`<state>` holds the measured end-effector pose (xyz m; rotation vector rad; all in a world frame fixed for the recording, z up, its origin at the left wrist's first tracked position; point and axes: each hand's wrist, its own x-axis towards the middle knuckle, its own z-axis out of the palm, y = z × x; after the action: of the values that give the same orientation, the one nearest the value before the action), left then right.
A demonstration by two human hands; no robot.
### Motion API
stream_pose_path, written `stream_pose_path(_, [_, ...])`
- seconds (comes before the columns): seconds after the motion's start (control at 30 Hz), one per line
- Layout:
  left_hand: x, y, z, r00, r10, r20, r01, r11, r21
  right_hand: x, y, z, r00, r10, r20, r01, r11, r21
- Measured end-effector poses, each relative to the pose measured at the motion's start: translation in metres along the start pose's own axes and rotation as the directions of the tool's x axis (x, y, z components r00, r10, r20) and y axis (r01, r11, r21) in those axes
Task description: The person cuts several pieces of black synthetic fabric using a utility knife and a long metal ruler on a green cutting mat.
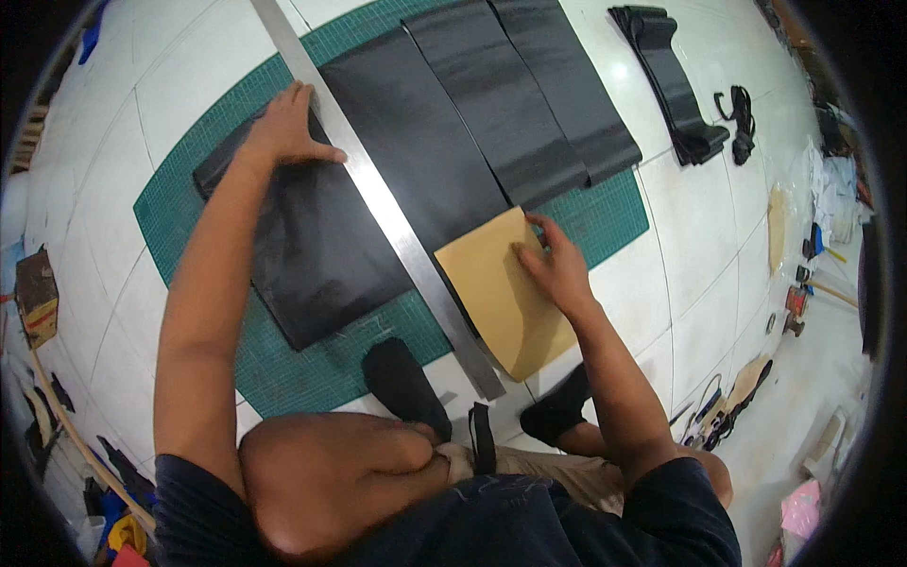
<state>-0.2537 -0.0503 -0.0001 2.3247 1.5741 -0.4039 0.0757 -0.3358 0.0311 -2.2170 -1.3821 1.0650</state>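
Observation:
A long metal ruler [378, 194] lies slantwise across shiny black sheet material [326, 250], which is spread over a green cutting mat [383, 335]. My left hand [286, 130] rests on the material against the ruler's left side. Its fingers are apart and its thumb reaches onto the metal. To the right of the ruler, my right hand [557, 267] grips the edge of a tan card sheet [496, 288], with the thumb on top and some fingers hidden. The card covers the near edge of the black material and sits close to the ruler.
More black panels [515, 94] overlap toward the far right of the mat. A folded black strip [666, 85] and a bundled black cord [743, 123] lie on the white tiles. Tools [727, 406] are scattered at right; a long stick [90, 439] is at left. My feet flank the ruler's near end.

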Motion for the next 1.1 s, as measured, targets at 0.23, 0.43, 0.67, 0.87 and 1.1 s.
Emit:
stream_pose_path(0.23, [0.003,-0.006,0.002,1.000,0.025,-0.017,-0.025,0.999,0.035,-0.009,-0.003,0.017,0.994,-0.056,-0.097,0.035,0.977,-0.211])
stream_pose_path(0.43, [0.002,0.002,-0.002,1.000,-0.004,-0.013,0.004,1.000,0.012,-0.014,-0.007,0.020,0.992,-0.031,-0.125,0.004,0.978,-0.208])
stream_pose_path(0.67, [0.005,-0.003,-0.001,1.000,0.020,-0.018,-0.020,1.000,0.018,-0.012,-0.005,0.023,0.993,0.003,-0.120,-0.028,0.978,-0.205])
stream_pose_path(0.87, [0.007,-0.002,0.001,1.000,0.021,-0.013,-0.020,0.999,0.037,-0.010,0.004,0.026,0.991,-0.048,-0.129,0.029,0.990,-0.141])
stream_pose_path(1.1, [0.013,-0.007,0.004,0.999,0.039,-0.017,-0.039,0.998,0.039,-0.007,0.002,0.025,0.997,0.022,-0.075,-0.033,0.987,-0.156])
